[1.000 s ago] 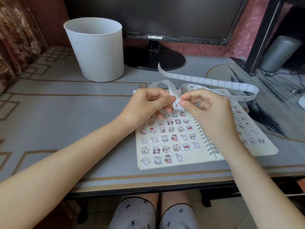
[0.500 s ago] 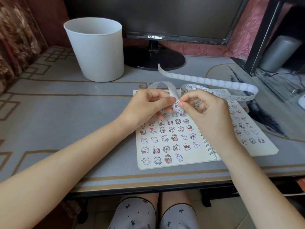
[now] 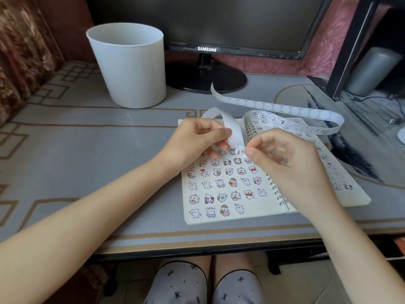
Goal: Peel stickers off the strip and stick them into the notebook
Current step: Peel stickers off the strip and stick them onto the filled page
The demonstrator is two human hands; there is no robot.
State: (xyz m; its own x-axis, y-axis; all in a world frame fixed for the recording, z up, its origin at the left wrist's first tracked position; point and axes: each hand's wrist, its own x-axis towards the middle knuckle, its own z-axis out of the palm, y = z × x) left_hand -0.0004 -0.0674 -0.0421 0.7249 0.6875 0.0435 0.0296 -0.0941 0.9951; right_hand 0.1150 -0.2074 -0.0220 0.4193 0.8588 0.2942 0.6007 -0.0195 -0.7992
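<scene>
An open spiral notebook (image 3: 249, 212) lies on the desk, both pages covered with rows of small cartoon stickers. A long white sticker strip (image 3: 285, 109) loops above its top edge and curls back to my hands. My left hand (image 3: 197, 139) pinches the strip's bare backing end between thumb and fingers, just over the left page. My right hand (image 3: 289, 159) pinches a small round sticker (image 3: 238, 150) that is partly lifted off the strip, right next to my left thumb. Both hands hover over the upper part of the left page.
A white plastic bin (image 3: 129, 64) stands at the back left of the desk. A black monitor (image 3: 208, 49) on a round stand sits behind the notebook. A grey cylinder (image 3: 374, 69) and cables lie at the far right. The desk edge (image 3: 197, 240) runs below the notebook.
My right hand has pulled slightly right and down, drawing the sticker away from the strip. The left hand has kept its hold on the backing.
</scene>
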